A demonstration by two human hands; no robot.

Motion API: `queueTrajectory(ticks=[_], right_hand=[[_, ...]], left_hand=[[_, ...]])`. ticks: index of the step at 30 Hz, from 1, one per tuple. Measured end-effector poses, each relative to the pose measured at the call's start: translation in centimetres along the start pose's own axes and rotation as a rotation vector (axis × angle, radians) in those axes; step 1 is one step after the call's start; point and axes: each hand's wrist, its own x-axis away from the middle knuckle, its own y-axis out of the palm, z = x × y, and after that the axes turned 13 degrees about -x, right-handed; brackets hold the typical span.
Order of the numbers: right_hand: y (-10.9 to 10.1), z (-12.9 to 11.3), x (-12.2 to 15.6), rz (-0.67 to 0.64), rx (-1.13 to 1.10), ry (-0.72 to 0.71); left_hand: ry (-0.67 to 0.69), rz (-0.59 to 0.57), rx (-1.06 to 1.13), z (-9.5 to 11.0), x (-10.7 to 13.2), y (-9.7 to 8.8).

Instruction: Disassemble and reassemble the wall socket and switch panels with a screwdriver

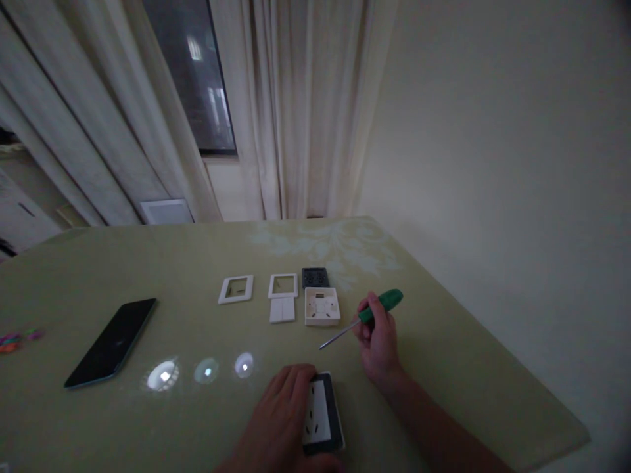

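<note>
My left hand (279, 420) lies over the left side of a white wall socket module (321, 414) with a dark frame, near the table's front edge; its fingers curl on the socket's top. My right hand (378, 341) grips a green-handled screwdriver (365, 316), its metal shaft pointing left and down above the table. Farther back lie two white frames (236, 289) (282, 286), a white double rocker plate (282, 310), a dark square part (315, 277) and a white back box (322, 307).
A black phone (112, 341) lies face up on the left of the pale green table (444, 368). Small coloured bits (17, 340) sit at the far left edge. Curtains and a window stand behind; a plain wall is on the right.
</note>
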Motion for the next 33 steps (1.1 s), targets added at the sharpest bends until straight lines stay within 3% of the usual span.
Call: queueTrajectory(ticks=[6, 12, 15, 20, 24, 33], right_hand=[[-0.1, 0.0, -0.2, -0.031, 0.038, -0.03], [-0.5, -0.5, -0.4, -0.046, 0.101, -0.114], [-0.6, -0.6, -0.4, -0.06, 0.143, -0.173], [-0.8, -0.6, 0.2, -0.143, 0.255, -0.24], [-1.1, -0.9, 1.1, -0.207, 0.342, -0.319], [-1.3, -0.5, 2.6, -0.509, 0.568, -0.462]], left_hand=[[0.016, -0.161, 0.046, -0.5, -0.5, -1.8], [-0.033, -0.19, 0.19, -4.3, 0.2, -5.5], [-0.095, -0.15, 0.197, -6.2, 0.3, -6.6], [-0.124, -0.07, 0.182, -7.2, 0.3, -6.4], [-0.132, -0.007, 0.206, -6.5, 0.4, -5.8], [-0.134, 0.039, 0.149, -5.2, 0.5, -4.5]])
